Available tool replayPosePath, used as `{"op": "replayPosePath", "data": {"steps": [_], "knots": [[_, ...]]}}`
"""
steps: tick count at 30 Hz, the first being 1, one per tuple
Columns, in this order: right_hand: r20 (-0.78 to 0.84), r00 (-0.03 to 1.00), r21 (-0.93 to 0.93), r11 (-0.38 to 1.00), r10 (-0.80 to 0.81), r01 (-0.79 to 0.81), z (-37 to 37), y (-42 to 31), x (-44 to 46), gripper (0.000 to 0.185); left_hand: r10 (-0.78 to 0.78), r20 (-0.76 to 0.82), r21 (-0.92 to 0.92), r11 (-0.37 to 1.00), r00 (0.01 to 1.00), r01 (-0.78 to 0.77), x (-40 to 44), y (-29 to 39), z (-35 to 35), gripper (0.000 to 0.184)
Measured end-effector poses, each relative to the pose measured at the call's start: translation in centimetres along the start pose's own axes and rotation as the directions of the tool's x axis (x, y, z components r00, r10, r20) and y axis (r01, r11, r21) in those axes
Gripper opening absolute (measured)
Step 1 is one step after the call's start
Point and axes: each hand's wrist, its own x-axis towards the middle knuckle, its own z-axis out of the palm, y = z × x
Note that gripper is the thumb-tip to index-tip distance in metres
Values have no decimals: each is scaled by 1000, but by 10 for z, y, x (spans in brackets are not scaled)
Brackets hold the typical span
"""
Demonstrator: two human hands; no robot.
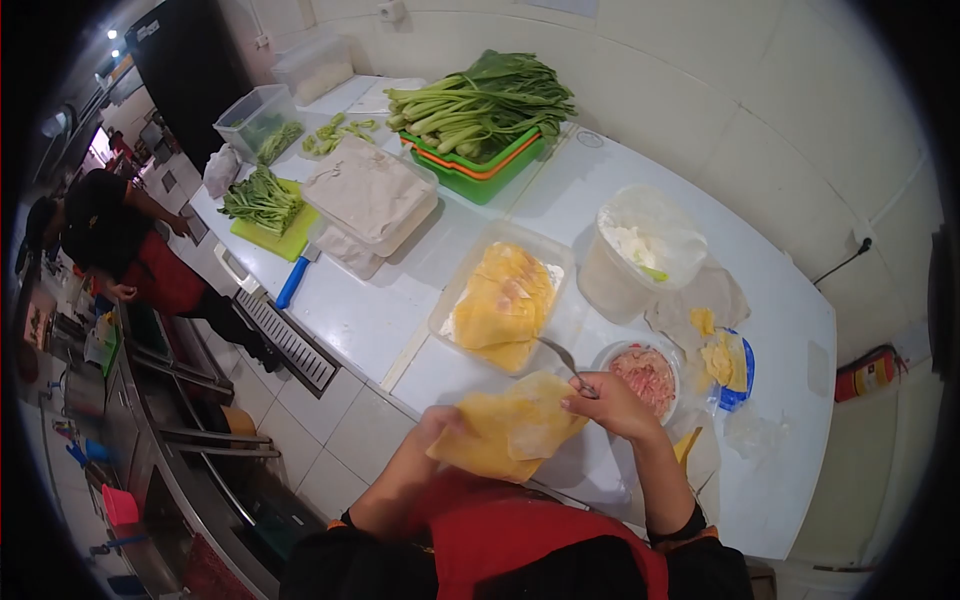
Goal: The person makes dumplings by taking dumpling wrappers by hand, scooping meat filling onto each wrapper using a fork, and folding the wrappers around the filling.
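Pale yellow dough sheets [500,430] are spread in front of my apron, and my left hand [432,428] grips their left edge. A metal piece of cutlery [565,358] is held in my right hand [612,405]; whether it is a spoon or a fork I cannot tell. The right fingertips are at the sheets' right edge. Just beyond, a clear tub [450,300] holds more yellow filled pieces on white flour. Close to the right hand stands a white bowl [607,353] of pink minced meat [645,377].
A flour bucket [605,280] stands behind the bowl. To its right lies a blue-edged packet [738,375]. Green baskets [470,185] of leafy greens [490,105], a cloth-covered tub [400,235], and a blue-handled knife [292,283] occupy the table's far left. Another person [130,240] stands at left.
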Motion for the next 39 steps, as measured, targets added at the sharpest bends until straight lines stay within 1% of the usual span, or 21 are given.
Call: {"op": "replayPosePath", "data": {"steps": [2,5,7,8,10,11,13,14,16,20,22,23,25,26,29,31,32,33,35,38,39], "knots": [[16,991,-163,978,-131,132,7,2,25,16,131,107,-99,988,986,-121,-8,2,-7,71],[43,997,-224,971,-69,77,16,-28,63,27,355,232,-144,933,906,-329,-32,21,8,85],[22,980,-164,966,-199,200,23,-25,106,24,452,190,-134,892,872,-433,-50,36,19,91],[-3,987,-268,951,-159,152,24,-23,126,24,499,171,-126,866,849,-484,-57,41,20,94],[-69,993,-464,884,-98,55,28,-19,164,24,579,138,-114,815,804,-568,-70,46,8,94],[-79,993,-522,852,-91,36,29,-11,175,24,618,125,-107,786,776,-609,-74,47,3,93],[-103,992,-630,777,-74,-7,29,-5,186,24,690,40,-135,721,723,-680,-81,41,-5,95],[-124,990,-638,769,-64,-30,29,-2,191,24,720,-8,-149,686,694,-712,-84,39,-8,96],[-168,985,-651,754,-30,-88,31,-5,187,26,729,-7,-161,674,684,-721,-88,36,-1,96],[-192,981,-649,751,-5,-123,29,-4,184,30,730,3,-213,668,684,-713,-80,32,-9,93],[-181,983,-680,720,20,-140,26,-10,178,29,744,83,-393,636,663,-664,-66,28,-2,88],[-198,980,-695,709,-33,-117,26,-12,172,26,749,121,-476,619,651,-625,-61,27,1,86],[-235,963,-725,684,-135,-81,24,-17,156,22,721,223,-574,641,657,-509,-45,21,-18,80],[-232,963,-685,726,-138,-61,18,-21,144,21,701,273,-619,653,659,-437,-37,17,-27,77],[-260,955,-546,837,-143,-24,-9,-20,94,21,612,214,-622,686,761,-377,-21,10,-14,73],[-298,937,-450,892,-183,32,-37,-4,46,22,573,167,-531,738,802,-417,-17,8,3,70],[-343,925,-424,906,-163,2,-49,2,19,22,562,141,-482,758,815,-440,-15,8,8,69],[-383,912,-399,917,-145,-21,-58,10,-5,24,537,136,-471,774,832,-423,-12,9,9,69],[-508,852,-466,872,-125,-150,-70,41,-46,27,489,121,-444,805,864,-394,-6,9,9,69],[-611,790,-457,798,39,-393,-56,41,-91,29,412,129,-447,836,902,-318,8,10,5,68],[-652,758,-453,793,17,-407,-51,45,-95,29,390,160,-447,848,907,-285,13,10,11,67]]}}
